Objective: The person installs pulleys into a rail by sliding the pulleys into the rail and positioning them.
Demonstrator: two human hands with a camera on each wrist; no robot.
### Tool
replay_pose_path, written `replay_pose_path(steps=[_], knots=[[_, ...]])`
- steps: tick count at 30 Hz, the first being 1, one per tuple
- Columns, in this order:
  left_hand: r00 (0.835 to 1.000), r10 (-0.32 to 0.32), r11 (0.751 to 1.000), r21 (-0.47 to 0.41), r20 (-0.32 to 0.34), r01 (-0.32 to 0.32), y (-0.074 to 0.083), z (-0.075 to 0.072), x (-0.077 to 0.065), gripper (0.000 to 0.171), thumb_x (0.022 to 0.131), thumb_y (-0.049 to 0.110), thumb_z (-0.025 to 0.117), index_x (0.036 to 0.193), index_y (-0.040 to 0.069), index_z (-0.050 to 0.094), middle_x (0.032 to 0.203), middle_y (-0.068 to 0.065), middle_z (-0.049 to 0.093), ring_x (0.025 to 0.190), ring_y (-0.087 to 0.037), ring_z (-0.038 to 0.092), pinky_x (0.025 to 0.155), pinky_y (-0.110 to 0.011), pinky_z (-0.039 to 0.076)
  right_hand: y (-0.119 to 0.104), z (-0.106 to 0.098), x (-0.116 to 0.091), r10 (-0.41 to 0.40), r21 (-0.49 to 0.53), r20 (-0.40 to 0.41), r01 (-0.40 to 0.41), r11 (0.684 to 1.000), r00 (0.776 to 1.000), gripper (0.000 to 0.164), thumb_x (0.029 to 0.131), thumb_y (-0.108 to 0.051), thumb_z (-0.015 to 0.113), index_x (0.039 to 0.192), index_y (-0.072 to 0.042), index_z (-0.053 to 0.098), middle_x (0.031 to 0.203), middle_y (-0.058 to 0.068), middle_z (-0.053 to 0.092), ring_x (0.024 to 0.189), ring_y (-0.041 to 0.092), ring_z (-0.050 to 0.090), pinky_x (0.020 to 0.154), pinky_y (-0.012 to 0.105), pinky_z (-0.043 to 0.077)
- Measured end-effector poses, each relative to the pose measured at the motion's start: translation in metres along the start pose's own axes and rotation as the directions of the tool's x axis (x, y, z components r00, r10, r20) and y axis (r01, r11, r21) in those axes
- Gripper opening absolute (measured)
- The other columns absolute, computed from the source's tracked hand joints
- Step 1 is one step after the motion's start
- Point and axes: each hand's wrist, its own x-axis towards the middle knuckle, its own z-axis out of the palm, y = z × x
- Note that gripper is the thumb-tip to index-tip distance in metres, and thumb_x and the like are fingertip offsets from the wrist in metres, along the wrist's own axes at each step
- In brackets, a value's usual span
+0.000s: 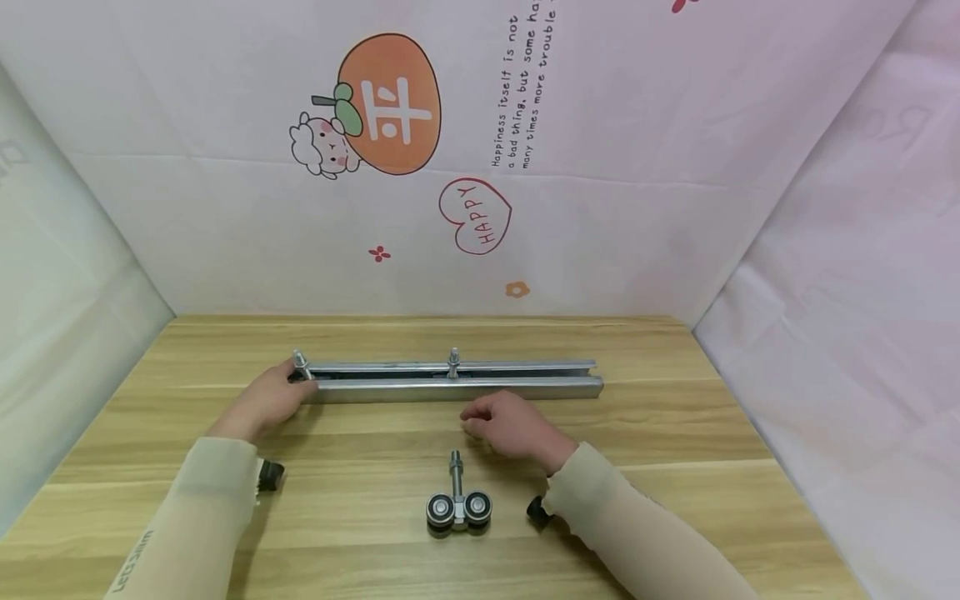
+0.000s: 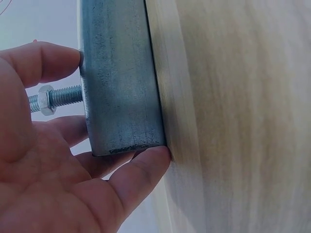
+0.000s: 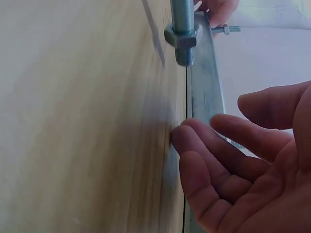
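A long metal channel rail lies across the table with its slot upward. Two threaded bolts stand out of the slot, a left-end bolt tilted and a middle bolt upright. My left hand grips the rail's left end; in the left wrist view its thumb and fingers are around the rail end, beside a bolt with a nut. My right hand hovers just in front of the rail, fingers loosely curled, holding nothing. Nearer me is a roller trolley, its bolt pointing away.
The wooden table meets a white printed cloth at its back edge. More white cloth hangs along both sides. Dark wrist cameras show below my cuffs, such as the left camera.
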Motion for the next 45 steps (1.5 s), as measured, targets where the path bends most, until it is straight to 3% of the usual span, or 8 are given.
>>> replay_pose_path(steps=[7, 13, 18, 28, 35, 45], knots=[[1.0, 0.003, 1.0, -0.004, -0.002, -0.003, 0.0, 0.0, 0.0, 0.08, 0.103, 0.035, 0.047, 0.152, -0.015, 0.008, 0.15, -0.043, 0.019, 0.137, -0.057, 0.021, 0.108, -0.067, 0.022, 0.003, 0.007, -0.003, 0.029, 0.1, 0.079, -0.037, 0.994, 0.996, 0.021, 0.1, -0.019, 0.061, 0.115, -0.012, 0.074, 0.087, -0.003, 0.068, 0.071, 0.015, 0.062, 0.062, 0.033, 0.053], [1.0, 0.0, 1.0, -0.004, -0.007, 0.0, 0.002, 0.0, -0.002, 0.08, 0.102, 0.034, 0.047, 0.151, -0.016, 0.008, 0.149, -0.044, 0.02, 0.137, -0.058, 0.022, 0.108, -0.066, 0.022, 0.002, 0.01, -0.006, -0.023, 0.035, 0.111, 0.019, 0.999, 0.994, 0.015, 0.099, -0.018, 0.062, 0.1, -0.015, 0.077, 0.083, -0.005, 0.068, 0.074, 0.013, 0.06, 0.065, 0.032, 0.051], [1.0, -0.001, 1.0, -0.005, -0.007, 0.001, 0.003, 0.0, -0.003, 0.08, 0.102, 0.034, 0.047, 0.151, -0.016, 0.008, 0.149, -0.044, 0.02, 0.137, -0.057, 0.023, 0.108, -0.066, 0.023, -0.002, 0.011, -0.009, -0.017, 0.035, 0.162, 0.011, 0.999, 0.987, 0.016, 0.099, -0.017, 0.062, 0.092, -0.017, 0.076, 0.077, -0.003, 0.068, 0.071, 0.015, 0.062, 0.064, 0.032, 0.052], [1.0, 0.002, 1.0, -0.019, 0.004, -0.002, 0.003, 0.0, -0.003, 0.08, 0.103, 0.034, 0.046, 0.152, -0.016, 0.007, 0.15, -0.043, 0.018, 0.137, -0.057, 0.022, 0.108, -0.067, 0.022, -0.009, 0.013, -0.012, 0.044, 0.077, 0.189, -0.06, 0.995, 0.981, 0.013, 0.098, -0.017, 0.062, 0.09, -0.015, 0.072, 0.077, 0.003, 0.068, 0.069, 0.018, 0.062, 0.061, 0.033, 0.05], [1.0, -0.003, 1.0, -0.024, 0.005, 0.003, 0.003, -0.001, -0.003, 0.08, 0.103, 0.033, 0.046, 0.152, -0.016, 0.007, 0.151, -0.042, 0.017, 0.138, -0.057, 0.018, 0.109, -0.067, 0.021, -0.01, 0.014, -0.012, 0.037, 0.095, 0.213, -0.059, 0.994, 0.976, 0.011, 0.097, -0.02, 0.063, 0.089, -0.015, 0.068, 0.077, 0.005, 0.068, 0.068, 0.02, 0.064, 0.062, 0.034, 0.05], [1.0, -0.003, 1.0, 0.002, 0.0, 0.003, 0.003, 0.0, -0.002, 0.08, 0.102, 0.033, 0.046, 0.152, -0.016, 0.008, 0.15, -0.043, 0.018, 0.137, -0.058, 0.019, 0.109, -0.067, 0.022, -0.013, 0.012, -0.016, 0.067, 0.292, 0.294, -0.156, 0.944, 0.953, 0.013, 0.098, -0.018, 0.063, 0.1, -0.005, 0.063, 0.088, 0.011, 0.069, 0.077, 0.028, 0.07, 0.068, 0.04, 0.057]])
